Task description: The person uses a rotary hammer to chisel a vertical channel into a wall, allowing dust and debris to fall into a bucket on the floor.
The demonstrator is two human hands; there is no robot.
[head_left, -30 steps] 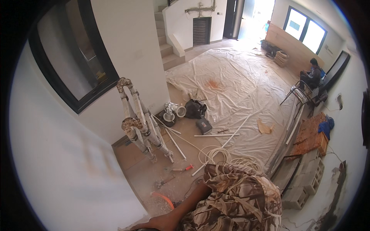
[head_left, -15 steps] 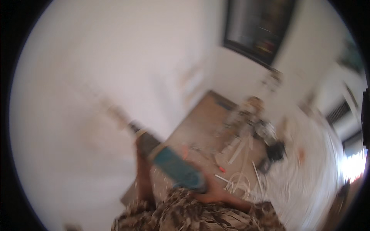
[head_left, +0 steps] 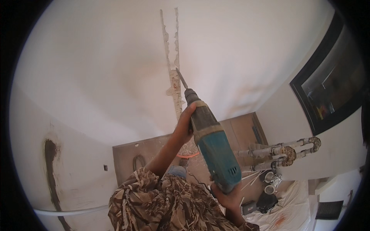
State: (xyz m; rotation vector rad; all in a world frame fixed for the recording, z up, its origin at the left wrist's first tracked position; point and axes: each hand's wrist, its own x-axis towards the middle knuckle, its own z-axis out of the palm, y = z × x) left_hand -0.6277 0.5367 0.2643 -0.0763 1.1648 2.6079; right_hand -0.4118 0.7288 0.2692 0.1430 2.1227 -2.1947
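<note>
Teal power drill [head_left: 218, 149], bit [head_left: 181, 78] at the wall's chipped groove [head_left: 175, 84]; contact cannot be told.
Left hand [head_left: 185, 124] wrapped round front barrel [head_left: 203, 120], right hand [head_left: 228, 197] closed at rear end [head_left: 232, 181]. Advised: firm two-handed hold, shallow angle, bit within groove edges.

Worn loose and crumpled, a camouflage shirt [head_left: 169, 204] mixes brown, tan and cream in jagged, leaf-like streaks, its wide left sleeve [head_left: 133, 186] gathered in heavy folds. Beyond the shirt's sleeves, the left hand [head_left: 185, 125] and right hand [head_left: 229, 197] are bare; a patch of pale blue cloth [head_left: 177, 171] shows just past the shirt's front edge.
</note>
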